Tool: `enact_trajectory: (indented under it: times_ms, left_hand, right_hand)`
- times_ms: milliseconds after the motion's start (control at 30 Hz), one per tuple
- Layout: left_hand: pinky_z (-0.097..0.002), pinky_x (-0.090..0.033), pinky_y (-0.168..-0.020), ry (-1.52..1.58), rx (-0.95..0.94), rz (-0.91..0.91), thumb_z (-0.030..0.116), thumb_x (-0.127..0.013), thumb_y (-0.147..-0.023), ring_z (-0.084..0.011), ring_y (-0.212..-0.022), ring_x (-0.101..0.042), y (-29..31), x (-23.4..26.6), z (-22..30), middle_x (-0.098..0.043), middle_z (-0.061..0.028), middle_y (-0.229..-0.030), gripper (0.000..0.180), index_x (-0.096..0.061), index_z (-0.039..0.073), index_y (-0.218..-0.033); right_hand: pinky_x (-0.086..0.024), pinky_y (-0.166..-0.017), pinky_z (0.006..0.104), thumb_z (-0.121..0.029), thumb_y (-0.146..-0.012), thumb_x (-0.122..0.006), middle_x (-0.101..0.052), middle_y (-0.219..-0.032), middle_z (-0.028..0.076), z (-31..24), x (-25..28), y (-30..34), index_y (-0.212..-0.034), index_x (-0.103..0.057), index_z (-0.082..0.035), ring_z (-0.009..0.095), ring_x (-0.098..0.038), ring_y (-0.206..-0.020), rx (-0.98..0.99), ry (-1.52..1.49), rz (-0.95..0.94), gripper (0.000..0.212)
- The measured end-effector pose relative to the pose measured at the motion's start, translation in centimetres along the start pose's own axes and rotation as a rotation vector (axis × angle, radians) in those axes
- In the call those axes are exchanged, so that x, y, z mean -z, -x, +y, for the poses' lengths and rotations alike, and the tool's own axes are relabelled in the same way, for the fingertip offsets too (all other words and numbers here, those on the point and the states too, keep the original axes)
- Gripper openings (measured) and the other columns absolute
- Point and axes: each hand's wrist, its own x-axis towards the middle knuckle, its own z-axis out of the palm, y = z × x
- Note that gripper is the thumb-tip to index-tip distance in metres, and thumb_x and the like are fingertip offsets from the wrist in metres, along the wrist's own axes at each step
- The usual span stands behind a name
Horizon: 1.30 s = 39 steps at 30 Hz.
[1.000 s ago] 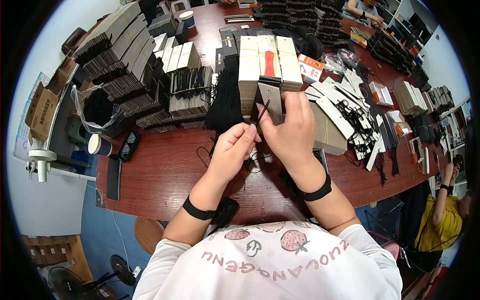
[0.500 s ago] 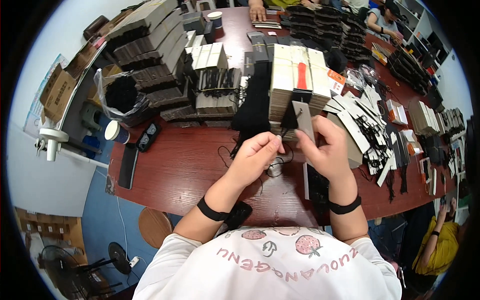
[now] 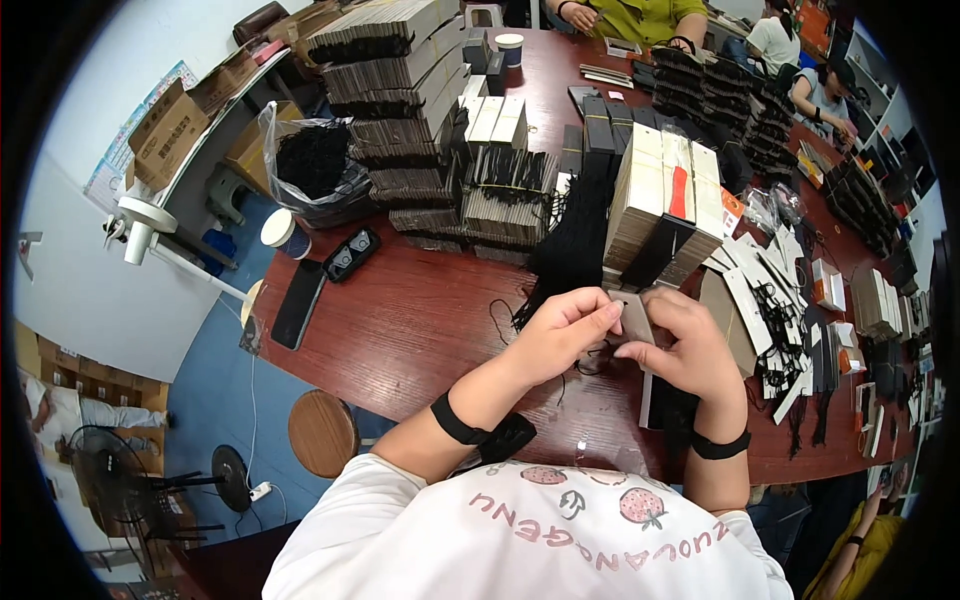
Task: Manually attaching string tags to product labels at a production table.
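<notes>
A grey hang tag is gripped between the thumb and fingers of my right hand. My left hand is closed in a pinch at the tag's holed end, with a thin black cord trailing below its fingers. The pinched part of the cord is hidden by the fingertips. Just beyond both hands stand banded stacks of cream tags, with a dark tag leaning against their front. To their left hangs a bundle of black cords.
Tall stacks of corded tags rise at the left, near a phone and a paper cup. Loose white tags with black cords lie heaped at right. A wooden stool stands by the table edge. Other people sit at the far side.
My left hand has come up to the holed end of the tag, which my right hand has lowered from the stack. The whole view has shifted, so the table things sit further right.
</notes>
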Motion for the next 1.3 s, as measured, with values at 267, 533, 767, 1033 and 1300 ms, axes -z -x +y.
enact_trajectory:
  times_ms: [267, 533, 767, 1033, 1300]
  left_hand:
    - [-0.0179, -0.022, -0.046, -0.059, 0.004, -0.012, 0.021, -0.048, -0.097, -0.0015, -0.052, -0.030, -0.2, -0.9, -0.5, -0.040, 0.0066, -0.063, 0.021, -0.057, 0.004, -0.088]
    - [-0.0176, -0.028, -0.047, -0.102, 0.132, -0.032, 0.017, -0.045, -0.098, -0.0030, -0.053, -0.033, 1.3, 0.2, -0.3, -0.043, 0.0041, -0.063, 0.019, -0.057, 0.002, -0.094]
    - [-0.0174, -0.030, -0.047, -0.092, 0.158, 0.018, 0.013, -0.046, -0.097, -0.0031, -0.051, -0.037, 2.6, 1.7, -1.2, -0.054, -0.0006, -0.068, 0.022, -0.058, -0.002, -0.107]
    - [-0.0168, -0.031, -0.046, -0.015, 0.065, -0.010, 0.011, -0.044, -0.097, -0.0027, -0.049, -0.038, 2.8, 1.7, -1.1, -0.057, -0.0018, -0.069, 0.020, -0.054, 0.003, -0.112]
    - [-0.0202, -0.037, -0.050, -0.577, 0.075, -0.056, 0.004, -0.047, -0.093, -0.0056, -0.051, -0.046, 3.1, -1.2, 3.0, -0.054, 0.0007, -0.062, 0.028, -0.053, 0.003, -0.121]
  right_hand:
    - [-0.047, -0.059, 0.0184, -0.011, -0.087, -0.064, -0.064, -0.078, 0.002, -0.4, -0.4, -1.0, -0.092, -0.063, -0.001, 0.007, -0.061, -0.070, -0.292, -0.723, 0.501, 0.011]
    - [-0.041, -0.052, 0.0188, -0.009, -0.087, -0.062, -0.059, -0.067, -0.001, -0.1, -0.3, -1.3, -0.083, -0.061, -0.003, 0.005, -0.054, -0.058, -0.300, -0.667, 0.527, 0.007]
    - [-0.038, -0.049, 0.0187, -0.011, -0.088, -0.061, -0.056, -0.065, -0.002, 0.0, 0.0, -0.9, -0.082, -0.059, -0.002, 0.004, -0.050, -0.056, -0.291, -0.489, 0.512, 0.011]
    - [-0.031, -0.045, 0.0188, -0.009, -0.083, -0.064, -0.054, -0.063, 0.000, 0.1, 0.0, -1.1, -0.103, -0.064, 0.003, 0.005, -0.043, -0.051, -0.255, -1.397, 0.331, 0.024]
    - [-0.036, -0.047, 0.0179, -0.002, -0.081, -0.066, -0.066, -0.076, 0.005, -0.8, -1.4, -0.7, -0.102, -0.067, 0.001, 0.005, -0.049, -0.055, -0.237, -0.961, 0.498, 0.021]
